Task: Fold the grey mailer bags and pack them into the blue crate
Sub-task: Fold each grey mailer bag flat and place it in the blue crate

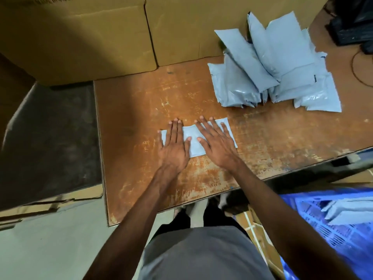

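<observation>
Both hands, left hand (175, 145) and right hand (216, 142), lie flat with open grip on the folded slick grey plastic mailer bag (194, 141) mid worn brown tabletop (141, 110), so letting go may spring it open before the blue plastic lattice crate (314, 223) near right.

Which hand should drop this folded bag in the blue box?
Probably the right hand. It already presses the folded bag, and the blue crate sits low on that same side. The left hand is farther away.
</observation>
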